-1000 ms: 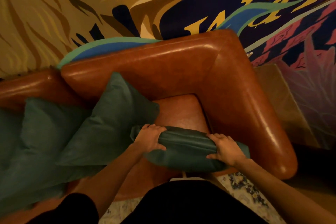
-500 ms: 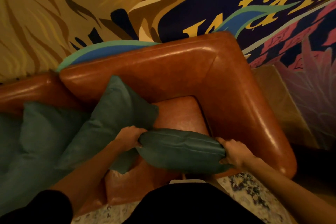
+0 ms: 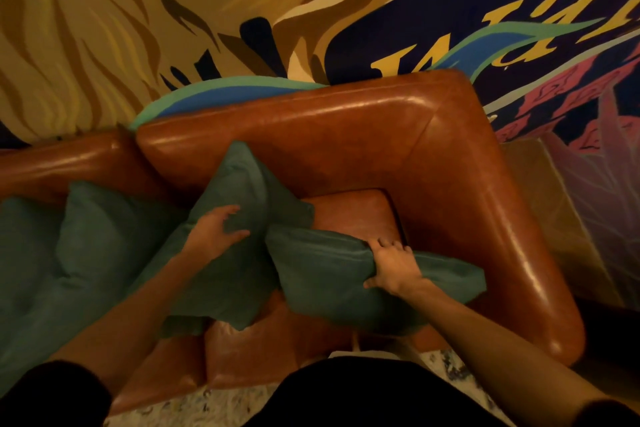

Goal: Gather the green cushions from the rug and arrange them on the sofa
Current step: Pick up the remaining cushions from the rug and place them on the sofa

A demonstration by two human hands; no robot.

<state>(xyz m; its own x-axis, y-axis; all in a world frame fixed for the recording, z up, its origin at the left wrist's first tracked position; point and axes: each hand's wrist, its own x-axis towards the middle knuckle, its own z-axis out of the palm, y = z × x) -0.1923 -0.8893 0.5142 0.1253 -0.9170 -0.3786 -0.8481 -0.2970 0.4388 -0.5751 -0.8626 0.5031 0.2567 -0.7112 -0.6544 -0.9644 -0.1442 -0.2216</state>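
A green cushion [image 3: 322, 284] lies across the right end of the brown leather sofa [image 3: 346, 135], over the seat next to the armrest. My right hand [image 3: 391, 267] grips its top edge. My left hand [image 3: 216, 229] rests with fingers spread on a second green cushion [image 3: 239, 191] that leans against the sofa back just left of the first. A third green cushion [image 3: 100, 218] leans further left, and more green fabric [image 3: 20, 253] shows at the left edge.
The sofa's right armrest [image 3: 512, 253] curves round the corner. A painted mural wall [image 3: 242, 10] rises behind the sofa. A patterned rug [image 3: 207, 406] shows at my feet, and a tan floor strip [image 3: 540, 204] runs right of the armrest.
My left hand let go of the near cushion and moved left onto the leaning cushion. My right hand shifted from the cushion's right end to its top edge, and the cushion slid right toward the armrest.
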